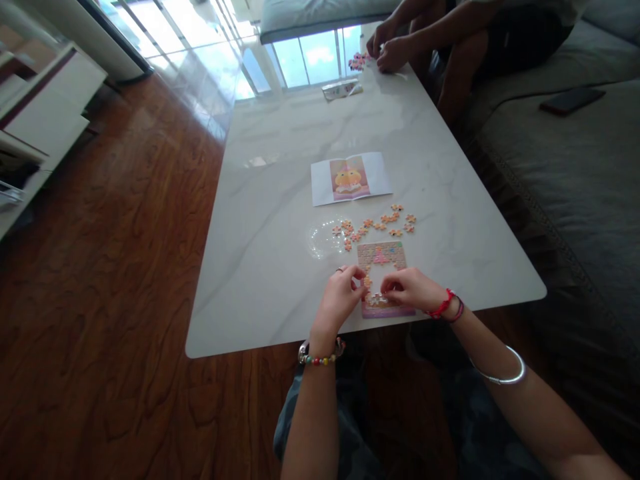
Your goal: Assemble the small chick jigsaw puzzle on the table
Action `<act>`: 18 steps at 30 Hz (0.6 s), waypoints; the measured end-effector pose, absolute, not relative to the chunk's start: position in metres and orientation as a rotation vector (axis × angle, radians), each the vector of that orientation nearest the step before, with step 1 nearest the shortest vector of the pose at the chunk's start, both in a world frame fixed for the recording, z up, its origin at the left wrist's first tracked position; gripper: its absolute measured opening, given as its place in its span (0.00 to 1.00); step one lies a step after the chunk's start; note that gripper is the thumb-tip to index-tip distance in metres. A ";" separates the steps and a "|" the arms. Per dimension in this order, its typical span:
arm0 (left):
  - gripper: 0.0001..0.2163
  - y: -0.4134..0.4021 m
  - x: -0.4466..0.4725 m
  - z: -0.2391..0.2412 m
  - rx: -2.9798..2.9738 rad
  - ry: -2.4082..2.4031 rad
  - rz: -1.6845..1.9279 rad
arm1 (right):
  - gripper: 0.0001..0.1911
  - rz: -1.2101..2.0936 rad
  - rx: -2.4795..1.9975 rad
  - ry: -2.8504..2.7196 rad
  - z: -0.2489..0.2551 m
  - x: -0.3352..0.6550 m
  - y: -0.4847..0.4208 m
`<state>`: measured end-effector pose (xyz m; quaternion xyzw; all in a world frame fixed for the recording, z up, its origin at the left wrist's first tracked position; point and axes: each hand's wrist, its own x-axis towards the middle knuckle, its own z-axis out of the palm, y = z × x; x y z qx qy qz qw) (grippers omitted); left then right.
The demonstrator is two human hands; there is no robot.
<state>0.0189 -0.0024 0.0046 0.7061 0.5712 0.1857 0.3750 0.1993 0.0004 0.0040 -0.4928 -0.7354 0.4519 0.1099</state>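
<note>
A partly assembled jigsaw puzzle [383, 253] lies near the front edge of the table, its brick-patterned border joined around an open middle. At its left side is my left hand [343, 297], thumb and fingers curled together by the edge; what they grip, if anything, is hidden. My right hand [407, 288] rests over the puzzle's right part, fingertips pinched near the lower inner edge; anything between them is too small to make out. Just beyond lie several loose orange puzzle pieces [368, 223]. Farther back is a creased sheet [320, 181] with a printed pumpkin picture.
The white marbled table [260, 267] has a rounded front right corner. At its far end, another person's hands [395, 53] work at pink pieces [357, 61], beside a clear packet [343, 89]. A phone [573, 100] lies on the grey sofa [580, 160] to the right.
</note>
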 end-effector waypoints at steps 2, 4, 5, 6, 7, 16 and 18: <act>0.06 -0.004 0.018 0.003 1.806 1.462 0.452 | 0.06 1.308 -1.445 -2.183 0.005 0.198 0.001; 0.06 -0.005 0.017 0.001 1.808 1.455 0.433 | 0.05 1.285 -1.444 -2.197 0.005 0.197 0.001; 0.06 -0.006 0.017 0.000 1.811 1.449 0.427 | 0.05 1.278 -1.446 -2.196 0.004 0.196 0.001; 0.07 -0.006 0.017 -0.001 1.815 1.444 0.423 | 0.05 1.273 -1.449 -2.190 0.004 0.195 0.001; 0.07 -0.006 0.017 -0.001 1.820 1.444 0.420 | 0.05 1.267 -1.457 -2.181 0.003 0.195 0.002; 0.09 -0.005 0.019 -0.003 1.864 1.455 0.390 | 0.10 1.268 -1.510 -2.098 0.006 0.194 0.002; 0.09 -0.005 0.018 -0.003 1.865 1.454 0.394 | 0.11 1.320 -1.505 -2.077 0.008 0.195 0.002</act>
